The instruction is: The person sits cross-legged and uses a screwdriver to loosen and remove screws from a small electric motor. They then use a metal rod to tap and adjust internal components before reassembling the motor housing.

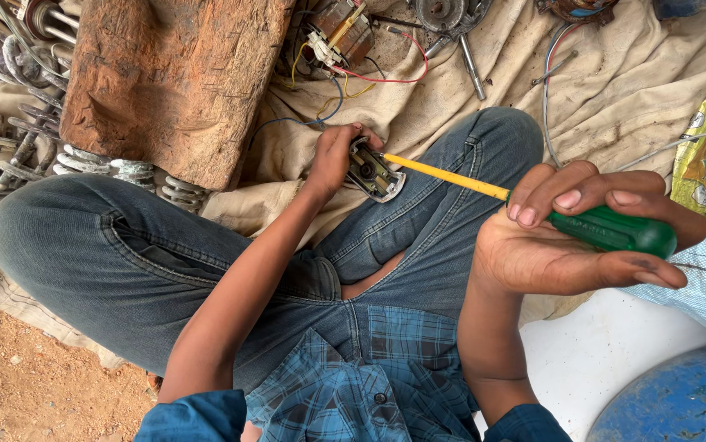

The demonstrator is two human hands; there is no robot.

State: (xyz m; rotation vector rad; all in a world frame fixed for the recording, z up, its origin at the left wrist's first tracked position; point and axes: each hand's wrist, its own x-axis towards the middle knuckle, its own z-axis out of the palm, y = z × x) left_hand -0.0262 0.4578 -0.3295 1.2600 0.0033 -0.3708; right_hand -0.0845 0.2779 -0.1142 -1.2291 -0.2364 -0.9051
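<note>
Head view: the right hand (582, 233) curls its fingers (562, 196) around the green handle of a screwdriver (533, 205), whose yellow shaft runs up and to the left, its tip meeting a small metal electrical component (373, 173). The left hand (332, 155) pinches that component from its left side, above the denim-clad knee (484, 147). The left fingertips are hidden behind the part; the exact tip contact is hard to make out. Coloured wires (345, 82) trail over the cloth (615, 90) beyond.
</note>
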